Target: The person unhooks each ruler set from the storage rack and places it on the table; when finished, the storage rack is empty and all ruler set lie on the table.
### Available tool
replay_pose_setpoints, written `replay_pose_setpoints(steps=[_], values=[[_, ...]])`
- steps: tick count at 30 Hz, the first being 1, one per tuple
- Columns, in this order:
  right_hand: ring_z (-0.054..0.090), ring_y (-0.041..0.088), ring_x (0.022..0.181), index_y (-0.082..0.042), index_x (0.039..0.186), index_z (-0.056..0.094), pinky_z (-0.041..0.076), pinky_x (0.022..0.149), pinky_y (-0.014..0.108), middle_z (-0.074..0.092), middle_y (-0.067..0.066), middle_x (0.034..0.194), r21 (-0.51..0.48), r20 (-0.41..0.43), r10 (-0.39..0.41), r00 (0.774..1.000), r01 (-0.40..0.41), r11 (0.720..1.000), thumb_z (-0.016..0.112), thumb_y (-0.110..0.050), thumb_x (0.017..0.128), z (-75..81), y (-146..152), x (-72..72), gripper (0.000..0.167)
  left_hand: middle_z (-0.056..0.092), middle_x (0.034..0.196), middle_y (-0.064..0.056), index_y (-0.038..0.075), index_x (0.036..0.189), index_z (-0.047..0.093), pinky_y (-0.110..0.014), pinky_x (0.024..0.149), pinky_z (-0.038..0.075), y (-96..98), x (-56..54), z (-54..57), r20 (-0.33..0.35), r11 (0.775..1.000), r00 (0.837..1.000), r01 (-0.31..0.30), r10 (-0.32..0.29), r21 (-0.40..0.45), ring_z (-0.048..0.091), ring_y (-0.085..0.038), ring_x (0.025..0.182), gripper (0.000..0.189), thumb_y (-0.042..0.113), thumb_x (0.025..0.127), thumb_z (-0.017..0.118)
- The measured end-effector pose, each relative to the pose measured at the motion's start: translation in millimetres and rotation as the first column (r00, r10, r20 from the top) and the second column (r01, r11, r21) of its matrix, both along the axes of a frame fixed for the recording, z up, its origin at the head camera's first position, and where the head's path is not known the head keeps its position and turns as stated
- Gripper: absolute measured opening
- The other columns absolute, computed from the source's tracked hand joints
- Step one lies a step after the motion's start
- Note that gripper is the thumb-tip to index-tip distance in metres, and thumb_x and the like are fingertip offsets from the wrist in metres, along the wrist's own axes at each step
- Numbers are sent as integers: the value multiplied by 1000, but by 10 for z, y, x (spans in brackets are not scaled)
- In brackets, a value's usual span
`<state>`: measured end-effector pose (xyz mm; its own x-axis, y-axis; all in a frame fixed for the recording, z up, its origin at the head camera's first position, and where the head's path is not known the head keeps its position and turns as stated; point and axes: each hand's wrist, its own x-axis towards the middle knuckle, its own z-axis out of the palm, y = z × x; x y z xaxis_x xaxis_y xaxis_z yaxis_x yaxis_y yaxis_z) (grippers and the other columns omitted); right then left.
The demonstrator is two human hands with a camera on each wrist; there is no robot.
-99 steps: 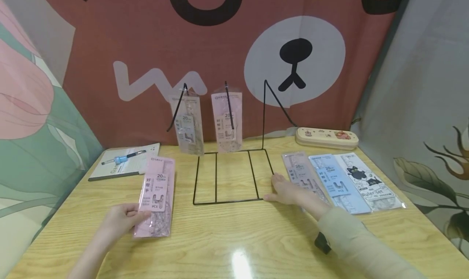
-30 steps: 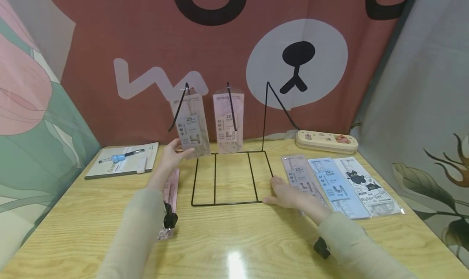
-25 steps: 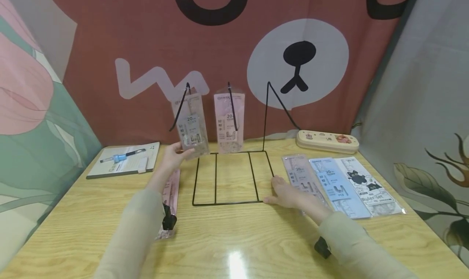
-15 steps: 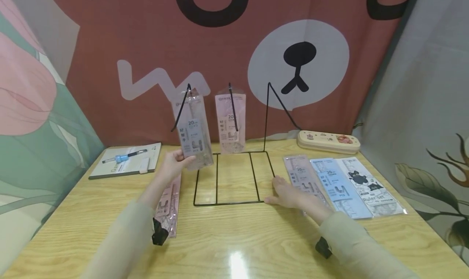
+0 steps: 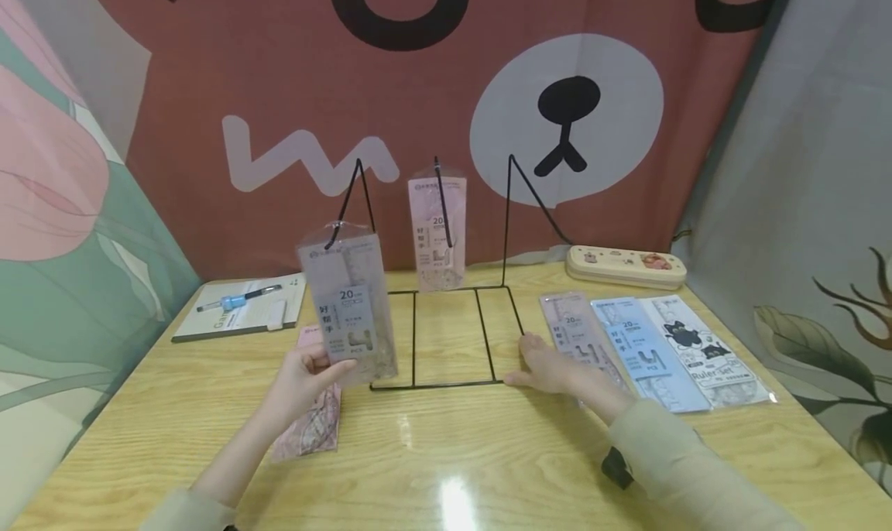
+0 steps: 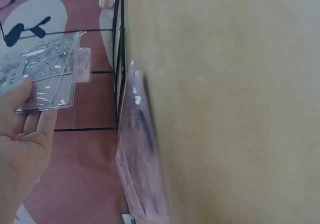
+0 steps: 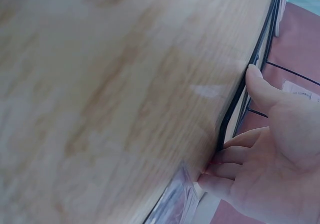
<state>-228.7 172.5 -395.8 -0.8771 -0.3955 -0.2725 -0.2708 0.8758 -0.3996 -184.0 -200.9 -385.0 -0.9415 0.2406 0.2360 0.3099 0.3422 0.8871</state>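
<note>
My left hand point(image 5: 301, 388) pinches a greyish ruler set in a clear packet point(image 5: 351, 306), thumb in front, near its lower left edge. The packet's clear top tab overlaps the lower end of the left hook point(image 5: 347, 198) on a black wire rack point(image 5: 446, 383). A pink ruler packet point(image 5: 437, 206) hangs from the middle hook; the right hook point(image 5: 533, 193) is bare. Around the rack's front right corner, my right hand point(image 5: 557, 368) holds the base, thumb at the front bar and fingers by the side bar. Another pink ruler packet point(image 5: 313, 430) lies under my left hand, partly hidden.
To the right lie a greyish ruler packet point(image 5: 574, 326), a blue one point(image 5: 648, 353) and a white cat-print ruler set point(image 5: 711, 353). A cream pencil case point(image 5: 626, 267) sits behind them. At back left, a notebook point(image 5: 240, 322) bears a blue-and-black pen point(image 5: 237, 297) and an eraser point(image 5: 276, 314).
My left hand left the pink packet on the table and took hold of the greyish one on the left hook. That packet has come forward and down along the hook. My right hand stays put.
</note>
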Motion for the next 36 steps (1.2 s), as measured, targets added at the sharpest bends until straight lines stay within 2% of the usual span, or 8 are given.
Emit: replay_pose_setpoints(steps=[10,13,16,19,23,28,33,36], values=[[11,45,142,16,143,16,11,118,53,10,33,151,10,-1,3,1000,-3,1000,54,-43,93,-6,17,-36,86,73,97,14,8,106,71,-19,71,57,-382,500,76,-131,979,990,84,-60,184,69,-3,85,32,-13,83,60],[11,45,142,16,143,16,11,118,53,9,34,151,15,1,7,1000,-7,1000,53,-43,93,-9,15,-37,86,74,90,13,13,102,73,-15,71,55,-573,597,127,-109,971,991,-46,73,233,68,-1,82,35,-14,82,60],[11,45,142,16,143,16,11,118,53,9,34,151,13,4,7,1000,-7,1000,53,-42,93,-13,11,-33,86,74,82,15,18,96,74,-13,66,53,-800,669,165,-48,946,968,-231,248,228,68,1,74,32,-9,84,62],[11,45,142,16,143,16,11,118,53,9,34,151,14,6,7,1000,-7,1000,53,-43,93,-15,9,-29,85,73,78,15,21,92,74,-15,60,53,-1054,710,175,42,921,946,-324,322,216,68,0,69,29,-4,87,60],[11,45,142,15,143,16,11,118,53,9,33,151,18,8,2,1000,-2,1000,53,-44,93,-18,5,-29,86,72,78,19,28,93,71,-19,61,55,-1345,736,170,212,920,897,-391,387,-22,69,-2,70,16,15,92,61],[11,44,142,15,143,16,11,118,53,9,33,151,22,5,-9,1000,9,1000,53,-44,93,-27,10,-30,86,74,87,4,-6,121,58,-25,66,55,-1489,715,107,379,884,814,-317,440,-344,67,-7,73,49,35,93,58],[11,45,142,16,143,17,11,118,54,10,34,151,11,3,1,1000,-2,1000,53,-43,93,-13,5,-24,86,69,80,2,-17,129,44,-25,61,51,-1482,657,7,423,848,777,-257,466,-463,62,-10,68,66,37,92,58],[11,46,142,16,143,16,11,118,54,9,34,151,6,8,6,1000,-6,1000,53,-43,93,-9,6,-22,86,67,76,3,-18,126,46,-25,58,49,-1463,614,-33,423,840,776,-240,467,-487,60,-11,66,65,35,91,60]])
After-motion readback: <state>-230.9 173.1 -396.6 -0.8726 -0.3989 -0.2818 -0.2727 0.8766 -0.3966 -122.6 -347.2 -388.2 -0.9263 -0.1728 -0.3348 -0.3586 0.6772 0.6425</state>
